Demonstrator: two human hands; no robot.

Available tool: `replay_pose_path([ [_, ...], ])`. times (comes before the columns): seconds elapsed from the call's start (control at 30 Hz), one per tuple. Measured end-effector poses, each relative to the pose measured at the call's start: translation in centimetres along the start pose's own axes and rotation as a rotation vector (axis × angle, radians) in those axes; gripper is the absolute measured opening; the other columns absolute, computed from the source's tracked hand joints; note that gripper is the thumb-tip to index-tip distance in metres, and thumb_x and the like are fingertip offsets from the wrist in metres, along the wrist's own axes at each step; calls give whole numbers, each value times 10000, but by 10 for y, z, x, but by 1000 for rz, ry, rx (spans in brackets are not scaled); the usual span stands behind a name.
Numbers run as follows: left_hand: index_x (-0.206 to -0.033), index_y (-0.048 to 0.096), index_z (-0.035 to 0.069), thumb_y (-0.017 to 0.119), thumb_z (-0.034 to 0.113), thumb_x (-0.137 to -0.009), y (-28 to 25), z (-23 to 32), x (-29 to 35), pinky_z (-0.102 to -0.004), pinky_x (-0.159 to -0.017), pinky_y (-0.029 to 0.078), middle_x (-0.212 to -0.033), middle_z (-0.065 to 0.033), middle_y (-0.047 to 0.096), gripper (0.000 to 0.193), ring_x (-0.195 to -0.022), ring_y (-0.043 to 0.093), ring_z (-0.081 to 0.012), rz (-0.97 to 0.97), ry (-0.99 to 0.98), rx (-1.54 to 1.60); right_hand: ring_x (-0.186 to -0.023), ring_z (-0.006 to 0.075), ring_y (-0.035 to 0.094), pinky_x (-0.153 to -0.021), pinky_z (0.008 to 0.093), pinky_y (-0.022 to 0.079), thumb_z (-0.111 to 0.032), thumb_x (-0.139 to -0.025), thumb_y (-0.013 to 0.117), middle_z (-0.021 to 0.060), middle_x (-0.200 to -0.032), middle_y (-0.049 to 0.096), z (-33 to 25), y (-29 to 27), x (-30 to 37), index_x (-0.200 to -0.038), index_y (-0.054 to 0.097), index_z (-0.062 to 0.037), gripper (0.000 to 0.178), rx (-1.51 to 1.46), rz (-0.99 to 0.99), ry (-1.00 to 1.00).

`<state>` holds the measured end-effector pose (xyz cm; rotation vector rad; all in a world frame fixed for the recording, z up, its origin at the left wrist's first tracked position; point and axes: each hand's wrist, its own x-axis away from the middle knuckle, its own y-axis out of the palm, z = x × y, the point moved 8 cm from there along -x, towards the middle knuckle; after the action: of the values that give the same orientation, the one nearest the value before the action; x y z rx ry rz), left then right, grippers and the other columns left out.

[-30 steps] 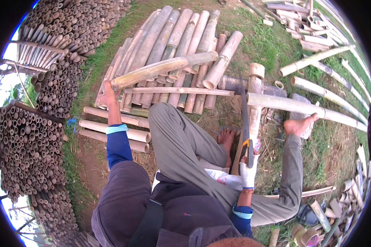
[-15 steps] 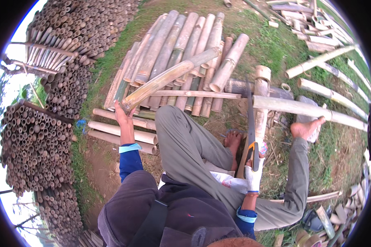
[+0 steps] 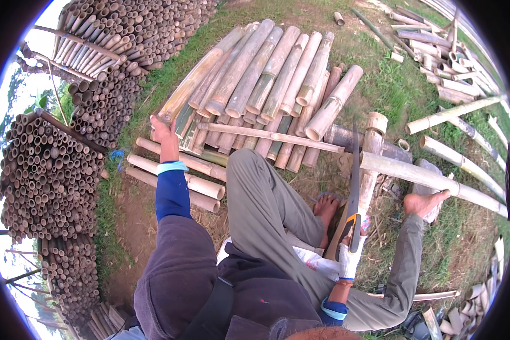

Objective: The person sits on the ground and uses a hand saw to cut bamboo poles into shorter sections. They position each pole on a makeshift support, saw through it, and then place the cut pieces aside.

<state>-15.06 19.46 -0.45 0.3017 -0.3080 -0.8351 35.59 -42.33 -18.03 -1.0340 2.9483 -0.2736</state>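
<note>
A yellowish bamboo length (image 3: pixel 201 71) lies along the left side of a pile of cut bamboo lengths (image 3: pixel 266 73). My bare left hand (image 3: pixel 164 131) is closed round its near end. My right hand (image 3: pixel 350 258), in a white glove, grips a handsaw (image 3: pixel 355 181) by its orange and black handle. The saw's long dark blade points upright, away from me, beside a thick bamboo post (image 3: pixel 370 158). Close to the blade is the cut end of a pale bamboo pole (image 3: pixel 425 173), which lies across that post. My right foot (image 3: pixel 426 203) rests against this pole.
A thin bamboo strip (image 3: pixel 272 136) crosses the near side of the pile, with several lengths (image 3: pixel 178 177) below it. Large stacks of bamboo (image 3: pixel 45 175) rise at the left. More poles (image 3: pixel 462 156) and offcuts (image 3: pixel 481 294) lie on the grass at the right.
My left hand has swung the bamboo length leftward, from lying slantwise across the pile to lying alongside the others. The saw stays in my right hand. The view has shifted slightly.
</note>
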Motion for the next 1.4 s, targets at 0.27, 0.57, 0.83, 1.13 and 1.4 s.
replay_pose_path([
  [0.27,-1695,294,-58,530,926,-907,61,-77,-74,-619,-1203,429,-1723,-366,328,1282,-1500,474,-542,-192,237,-867,-980,124,557,-930,278,489,30,-975,620,36,-1181,589,14,1,3,-1538,504,-76,584,44,-8,-2],
  [0.57,-1586,499,40,765,453,-977,168,-59,102,-577,-1239,367,-1513,-283,544,782,-1431,499,-488,-384,1040,-959,-836,132,629,-811,317,569,23,-1003,625,28,-921,590,-44,0,10,-1454,475,-71,485,-362,99,142],
  [0.83,-1451,640,34,775,240,-982,175,-169,368,-534,-1173,448,-1425,-219,621,530,-1362,578,-415,-1453,691,-746,-776,160,637,-728,319,573,-104,-983,754,46,-908,609,-146,-104,42,-1566,413,-47,678,-484,404,36],
  [1.13,-1487,588,51,878,434,-901,166,-294,599,-542,-1064,537,-1381,-237,646,757,-1260,640,-465,-1874,892,-719,-1022,149,649,-936,310,544,46,-980,605,69,-1159,669,-188,-314,122,-1551,533,-27,580,482,1010,-182],
  [1.4,-1438,630,46,889,557,-850,178,-300,587,-559,-953,579,-1264,-263,754,821,-1154,725,-475,-1990,933,-944,-1224,315,708,-1049,435,556,-130,-990,719,164,-1442,667,-33,-409,145,-1589,529,-115,628,1018,863,308],
])
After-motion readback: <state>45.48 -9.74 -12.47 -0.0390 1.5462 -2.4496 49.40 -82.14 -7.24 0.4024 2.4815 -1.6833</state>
